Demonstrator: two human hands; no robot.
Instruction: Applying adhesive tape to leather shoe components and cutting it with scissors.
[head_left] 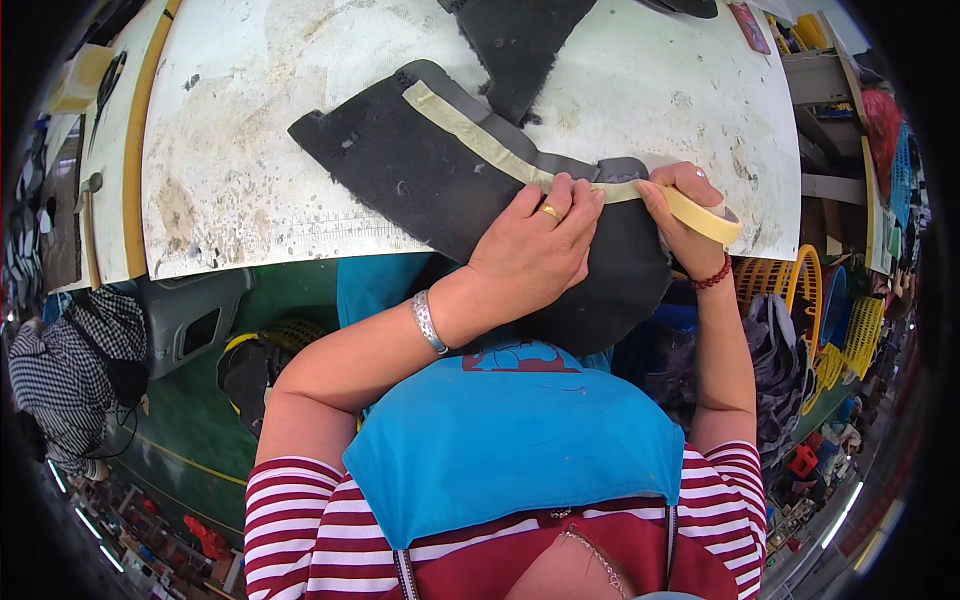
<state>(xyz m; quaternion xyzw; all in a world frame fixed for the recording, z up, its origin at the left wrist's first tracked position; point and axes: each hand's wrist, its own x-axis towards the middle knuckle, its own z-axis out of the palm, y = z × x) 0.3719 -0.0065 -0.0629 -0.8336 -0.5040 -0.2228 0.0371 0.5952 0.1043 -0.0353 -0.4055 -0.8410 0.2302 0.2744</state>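
A felt piece (440, 170) lies on the surface (250, 120), overhanging its near edge. A tape strip (480, 135) runs across it. The left hand (535, 245) rests on the strip; the right hand (685, 205), just right, holds the roll (705, 215). Another felt piece (520, 40) lies behind.

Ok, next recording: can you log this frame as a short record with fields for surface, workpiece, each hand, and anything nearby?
surface: worn white worktable with a yellow edge
workpiece: dark grey felt-like fabric panel, part hanging over the table's near edge
tape: beige masking tape strip laid along the panel
left hand: flat on the panel, pressing on the tape
right hand: holding a roll of beige masking tape at the strip's end
nearby: second dark fabric piece further back; yellow plastic baskets at right
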